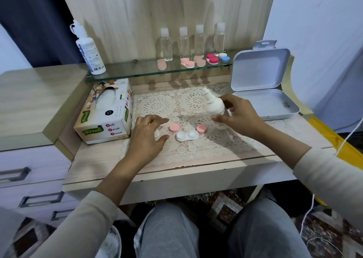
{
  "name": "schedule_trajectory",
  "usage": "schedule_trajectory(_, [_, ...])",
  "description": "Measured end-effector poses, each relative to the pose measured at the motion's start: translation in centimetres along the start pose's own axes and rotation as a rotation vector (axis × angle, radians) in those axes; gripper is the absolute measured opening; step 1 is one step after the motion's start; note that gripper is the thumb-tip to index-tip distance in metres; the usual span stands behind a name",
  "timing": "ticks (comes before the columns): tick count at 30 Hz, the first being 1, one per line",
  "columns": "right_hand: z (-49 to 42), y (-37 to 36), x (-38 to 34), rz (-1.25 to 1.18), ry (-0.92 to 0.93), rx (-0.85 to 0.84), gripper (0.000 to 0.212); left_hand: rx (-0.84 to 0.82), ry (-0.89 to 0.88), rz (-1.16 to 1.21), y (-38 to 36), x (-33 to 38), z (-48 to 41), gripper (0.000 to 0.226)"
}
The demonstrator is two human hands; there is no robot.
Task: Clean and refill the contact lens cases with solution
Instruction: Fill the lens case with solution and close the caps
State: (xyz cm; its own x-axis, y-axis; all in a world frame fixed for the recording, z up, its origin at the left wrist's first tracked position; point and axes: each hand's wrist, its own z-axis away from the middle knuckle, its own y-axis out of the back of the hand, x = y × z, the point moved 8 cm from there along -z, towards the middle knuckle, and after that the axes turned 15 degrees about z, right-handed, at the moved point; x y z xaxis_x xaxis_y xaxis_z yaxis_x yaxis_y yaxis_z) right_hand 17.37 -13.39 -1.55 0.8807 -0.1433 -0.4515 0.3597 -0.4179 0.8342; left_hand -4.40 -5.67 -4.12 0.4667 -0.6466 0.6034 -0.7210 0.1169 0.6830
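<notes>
An open white contact lens case (pixel 187 136) lies on the lace mat (pixel 196 149). Two pink caps sit behind it, one at the left (pixel 174 127) and one at the right (pixel 201 128). My right hand (pixel 240 114) grips a small white bottle (pixel 215 105), tilted with its nozzle pointing up and left, above and to the right of the case. My left hand (pixel 149 136) hovers with relaxed, spread fingers just left of the case and holds nothing.
A tissue box (pixel 106 114) stands at the left. An open white plastic box (pixel 263 92) sits at the right. The glass shelf (pixel 137 73) carries a large solution bottle (pixel 89 51), several clear bottles (pixel 166 45) and more lens cases (pixel 213 58).
</notes>
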Motion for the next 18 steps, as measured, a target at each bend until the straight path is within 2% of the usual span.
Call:
schedule_trajectory(4, [0.6, -0.5, 0.6, -0.162, -0.069, 0.011, 0.043, -0.182, 0.108, -0.025, -1.1, -1.9, 0.3, 0.042])
schedule_trajectory(9, [1.2, -1.5, 1.6, -0.232, -0.116, 0.0, 0.045, -0.079, 0.073, 0.09, 0.1, -1.3, 0.3, 0.033])
schedule_trajectory(13, [1.8, -1.5, 2.1, -0.292, -0.136, 0.029, 0.045, 0.025, 0.103, 0.327, 1.5, 1.6, -1.4, 0.033])
schedule_trajectory(18, [2.1, -1.4, 2.0, -0.315, -0.132, 0.042, 0.045, -0.018, 0.068, 0.604, 1.4, 8.4, -5.1, 0.024])
